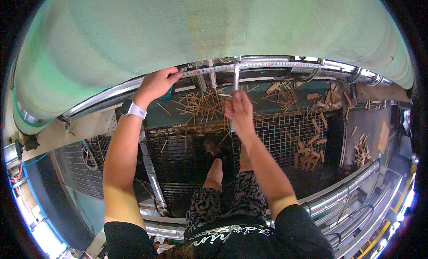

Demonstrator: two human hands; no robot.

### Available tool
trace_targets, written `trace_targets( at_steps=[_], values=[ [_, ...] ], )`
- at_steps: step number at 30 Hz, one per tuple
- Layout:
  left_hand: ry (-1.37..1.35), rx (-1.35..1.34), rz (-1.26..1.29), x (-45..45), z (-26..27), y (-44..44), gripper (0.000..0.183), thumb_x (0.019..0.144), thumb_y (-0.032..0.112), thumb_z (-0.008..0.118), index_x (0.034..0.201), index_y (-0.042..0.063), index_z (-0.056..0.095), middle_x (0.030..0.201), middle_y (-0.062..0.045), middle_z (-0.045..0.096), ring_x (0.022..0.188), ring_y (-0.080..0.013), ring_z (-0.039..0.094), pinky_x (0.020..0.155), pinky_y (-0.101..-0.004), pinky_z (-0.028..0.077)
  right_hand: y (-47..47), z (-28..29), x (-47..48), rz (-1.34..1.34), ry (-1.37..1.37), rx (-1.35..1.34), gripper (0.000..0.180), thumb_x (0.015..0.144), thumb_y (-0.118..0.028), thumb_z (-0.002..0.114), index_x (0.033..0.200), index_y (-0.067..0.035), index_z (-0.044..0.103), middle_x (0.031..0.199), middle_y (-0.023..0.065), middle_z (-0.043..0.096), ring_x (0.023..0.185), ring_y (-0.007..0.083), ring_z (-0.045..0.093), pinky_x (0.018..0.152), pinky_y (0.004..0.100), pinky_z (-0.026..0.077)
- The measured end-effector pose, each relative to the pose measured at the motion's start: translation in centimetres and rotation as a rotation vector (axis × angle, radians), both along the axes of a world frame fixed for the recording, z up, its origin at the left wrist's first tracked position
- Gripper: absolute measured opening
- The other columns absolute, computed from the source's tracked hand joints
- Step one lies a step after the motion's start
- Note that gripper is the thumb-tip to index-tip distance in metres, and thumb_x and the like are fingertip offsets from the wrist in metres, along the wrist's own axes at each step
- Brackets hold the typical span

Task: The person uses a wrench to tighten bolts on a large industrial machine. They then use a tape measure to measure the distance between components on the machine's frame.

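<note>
My left hand (158, 84) pinches the white blade of a tape measure (214, 70) at its left part. A teal body, probably the tape's case (168, 93), shows partly beneath that hand. From there the blade runs right along a metal shaft (336, 69) with ring collars, under a large green roller (214, 25). My right hand (240, 108) is closed around a shiny metal hand tool (236, 78), whose exact kind I cannot tell. The tool's bar points up from the fist and crosses in front of the blade. A pale part sticks out left of the fist.
Thin wooden sticks (204, 105) and flat brown pieces (309, 155) litter the ledge and wire mesh (277, 135) below. Metal rollers (344, 185) run behind me at lower right. Cables (88, 157) hang at the left beside a machine frame (90, 125).
</note>
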State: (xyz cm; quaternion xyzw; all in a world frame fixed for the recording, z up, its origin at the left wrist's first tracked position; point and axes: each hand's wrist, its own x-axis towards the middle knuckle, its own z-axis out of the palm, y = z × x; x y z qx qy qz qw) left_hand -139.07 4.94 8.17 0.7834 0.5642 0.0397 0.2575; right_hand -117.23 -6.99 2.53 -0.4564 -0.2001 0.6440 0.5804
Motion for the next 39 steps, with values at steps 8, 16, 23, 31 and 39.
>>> trace_targets(
  at_steps=[8,16,23,31,39],
  values=[
    [0.001,-0.106,0.037,0.0,0.3,0.2,0.022,0.082,0.026,0.054,0.084,0.004,0.058,0.072,-0.011,0.057,0.067,-0.0226,0.055,0.062,-0.0312,0.042,1.2,1.6,-5.7,-0.139,0.166,-0.003,0.024,0.091,-0.032,0.039,0.080,-0.011,0.036,0.061,-0.0029,0.032,0.050,0.0053,0.028,0.043,0.0196,0.024],
    [-0.107,0.078,-0.040,-0.3,-0.9,0.2,0.022,0.080,0.027,0.054,0.081,0.005,0.057,0.070,-0.015,0.056,0.061,-0.0304,0.053,0.056,-0.0345,0.041,3.8,2.7,-10.6,-0.300,0.512,0.100,0.020,0.093,-0.027,0.034,0.081,-0.011,0.034,0.062,-0.0001,0.036,0.051,0.0085,0.034,0.044,0.0222,0.030],
    [-0.122,0.155,-0.060,-0.2,-1.2,0.0,0.021,0.079,0.025,0.054,0.079,0.005,0.057,0.068,-0.015,0.055,0.061,-0.0326,0.052,0.055,-0.0358,0.040,3.5,0.9,-10.0,-0.275,0.427,0.121,0.024,0.092,-0.030,0.035,0.080,-0.009,0.036,0.063,0.0012,0.035,0.053,0.0100,0.031,0.049,0.0245,0.028],
    [-0.109,0.199,-0.052,0.4,-0.9,-0.6,0.020,0.080,0.024,0.054,0.077,0.004,0.056,0.067,-0.017,0.054,0.062,-0.0337,0.052,0.053,-0.0357,0.039,2.8,0.9,-8.6,-0.180,0.430,0.095,0.023,0.092,-0.030,0.035,0.082,-0.009,0.037,0.062,0.0004,0.036,0.053,0.0093,0.032,0.049,0.0238,0.029],
    [-0.119,0.217,-0.069,0.7,-0.7,-0.6,0.020,0.079,0.023,0.055,0.075,0.003,0.057,0.067,-0.015,0.054,0.061,-0.0326,0.052,0.054,-0.0353,0.039,2.2,-0.3,-7.2,-0.189,0.266,0.063,0.022,0.092,-0.027,0.038,0.081,-0.008,0.039,0.058,-0.0004,0.036,0.050,0.0084,0.033,0.045,0.0227,0.028]
  ],
)
